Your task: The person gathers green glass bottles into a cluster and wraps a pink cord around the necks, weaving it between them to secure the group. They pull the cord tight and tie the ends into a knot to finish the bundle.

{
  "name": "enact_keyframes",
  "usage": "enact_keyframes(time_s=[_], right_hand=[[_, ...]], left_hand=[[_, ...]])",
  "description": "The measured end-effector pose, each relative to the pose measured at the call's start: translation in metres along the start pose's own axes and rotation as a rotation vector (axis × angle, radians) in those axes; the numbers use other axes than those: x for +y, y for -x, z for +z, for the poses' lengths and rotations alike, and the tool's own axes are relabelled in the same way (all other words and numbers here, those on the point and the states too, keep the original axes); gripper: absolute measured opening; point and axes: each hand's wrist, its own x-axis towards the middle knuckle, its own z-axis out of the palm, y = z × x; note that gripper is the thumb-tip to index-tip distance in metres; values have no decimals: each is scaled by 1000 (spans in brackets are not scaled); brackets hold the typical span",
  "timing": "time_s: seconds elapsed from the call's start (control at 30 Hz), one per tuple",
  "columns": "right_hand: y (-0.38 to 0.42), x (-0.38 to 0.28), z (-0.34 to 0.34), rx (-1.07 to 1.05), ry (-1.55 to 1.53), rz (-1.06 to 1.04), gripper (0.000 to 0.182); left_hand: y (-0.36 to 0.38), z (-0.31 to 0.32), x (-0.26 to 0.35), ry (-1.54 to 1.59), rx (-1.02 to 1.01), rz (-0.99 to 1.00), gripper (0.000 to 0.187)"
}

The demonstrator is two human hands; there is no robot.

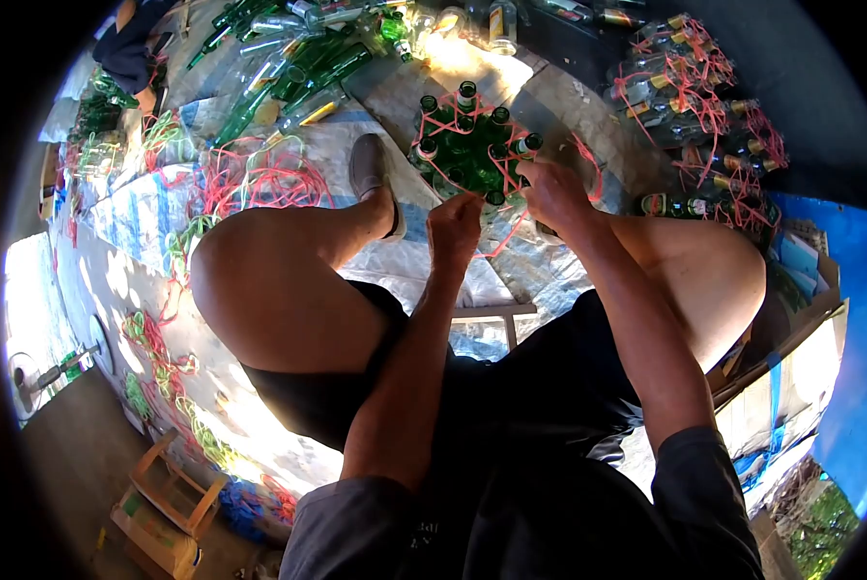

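Bottle bundle point(472, 145): green bottles upright on the ground between my knees, wrapped in pink string point(499, 235). Left hand point(453, 224) pinches the string at the near edge. Right hand point(554, 193) grips the bundle's right side. Beyond, loose bottles point(289, 58) piled.

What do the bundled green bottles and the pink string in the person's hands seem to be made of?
Green bottles: likely glass, glossy and translucent, with sunlight glinting on them. Pink string: probably thin plastic twine, bright and smooth, though too fine to be sure. The left hand and right hand both pinch it beside the bundle.
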Motion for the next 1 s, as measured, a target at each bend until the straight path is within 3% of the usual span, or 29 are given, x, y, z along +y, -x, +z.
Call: enact_keyframes(time_s=[0.17,0.27,0.37,0.4,0.5,0.6,0.8,1.0], right_hand=[[-3,-6,-8,-115,58,17,38],[-3,-20,-25,-25,42,-1,41],[-3,-48,-47,116,116,19,25],[-8,-51,-49,118,103,10,28],[-20,-58,-45,189,-78,-223,27],[-33,-60,-39,109,82,-403,26],[-48,-48,-20,-132,217,-522,25],[-55,-59,-15,-336,262,-380,24]], left_hand=[[-2,-5,-2,-26,-27,19,18],[0,-8,3,-33,-29,43,18],[0,-8,0,-18,-26,32,18],[-1,-8,0,-22,-31,20,18],[0,-11,6,-68,-26,-23,19],[-1,-13,2,-99,-21,-69,20],[-5,-11,-12,-134,10,-69,21],[-13,-9,-11,-224,38,-151,25]])
